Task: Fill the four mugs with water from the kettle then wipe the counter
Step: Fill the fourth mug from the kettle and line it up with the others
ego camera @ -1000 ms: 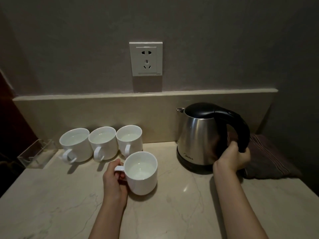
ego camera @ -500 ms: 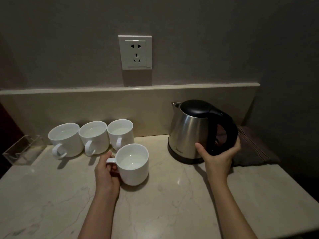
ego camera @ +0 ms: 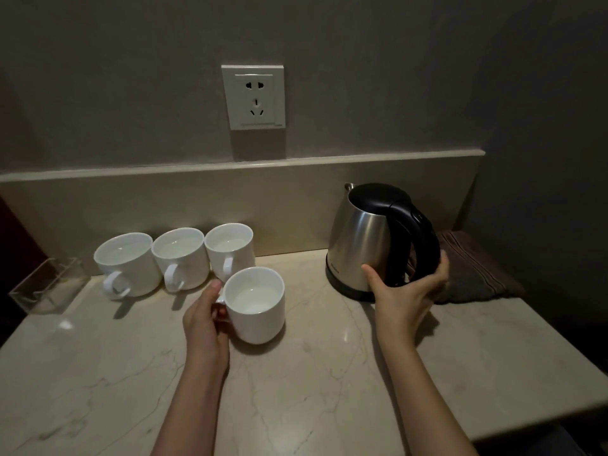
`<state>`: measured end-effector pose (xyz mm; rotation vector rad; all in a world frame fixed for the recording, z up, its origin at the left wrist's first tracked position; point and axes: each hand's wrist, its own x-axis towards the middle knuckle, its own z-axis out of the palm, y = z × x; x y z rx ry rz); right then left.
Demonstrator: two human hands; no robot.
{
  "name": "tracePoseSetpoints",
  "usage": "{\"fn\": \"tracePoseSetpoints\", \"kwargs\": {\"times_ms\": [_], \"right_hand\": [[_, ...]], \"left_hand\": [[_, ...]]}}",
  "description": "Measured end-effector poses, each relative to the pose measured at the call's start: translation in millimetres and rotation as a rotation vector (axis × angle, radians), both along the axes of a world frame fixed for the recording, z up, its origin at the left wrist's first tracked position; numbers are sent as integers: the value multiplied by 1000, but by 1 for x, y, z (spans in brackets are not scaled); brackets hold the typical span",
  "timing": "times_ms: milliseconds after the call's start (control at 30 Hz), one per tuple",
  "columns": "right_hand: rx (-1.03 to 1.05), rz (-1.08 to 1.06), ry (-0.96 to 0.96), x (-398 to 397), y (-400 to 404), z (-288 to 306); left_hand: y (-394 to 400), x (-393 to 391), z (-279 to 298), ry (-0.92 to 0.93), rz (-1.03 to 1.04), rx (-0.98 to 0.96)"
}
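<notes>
Left grip (ego camera: 205, 319) curled round handle of front mug (ego camera: 255, 304) on bench (ego camera: 296, 383), right grip (ego camera: 406, 292) spread wide, cupping upright kettle (ego camera: 371, 238) just ahead of cloth (ego camera: 477, 268).

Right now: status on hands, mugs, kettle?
Left hand grips front mug handle. Right hand open around the kettle base. All four mugs watered. Cloth untouched.

We are seeing dim light on a grey wall (ego camera: 362, 77) carrying a white socket plate (ego camera: 252, 97). A beige backsplash (ego camera: 197, 205) is running below it, topped by a ledge. The marbled tabletop (ego camera: 312, 383) is reflecting faint highlights.
</notes>
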<state>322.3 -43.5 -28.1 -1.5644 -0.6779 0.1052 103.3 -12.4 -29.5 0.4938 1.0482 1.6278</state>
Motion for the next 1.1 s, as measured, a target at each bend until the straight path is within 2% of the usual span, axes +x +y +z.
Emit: {"fn": "tracePoseSetpoints", "kwargs": {"times_ms": [67, 167, 233, 300, 333, 400, 467, 667, 867, 1100], "right_hand": [[-41, -97, -150, 0, -5, -1], [156, -199, -490, -3, -15, -4], [245, -88, -612, -21, -17, -2], [253, 143, -657, -45, -13, -6], [209, 294, -642, -57, -10, -9], [-9, 618, -531, -81, -8, -14], [-193, 795, -402, -99, -10, -22], [-334, 800, -205, -102, -9, -24], [-281, 826, 4, -92, -8, -23], [-259, 764, 26, -85, 3, -21]], "left_hand": [[-2, -1, 0, 53, -14, 28], [-3, -2, -1, 84, -24, 27], [-3, -2, -2, 87, -25, 22], [-3, -1, -2, 106, -26, 15], [-4, -1, -1, 121, -27, 14], [-4, -2, -1, 159, -37, 12], [-4, -6, -2, 204, -82, 7], [-10, -22, 0, 343, -247, -18], [-27, -22, 8, 354, -436, 17], [-34, 6, 17, 413, -533, 72]]}}
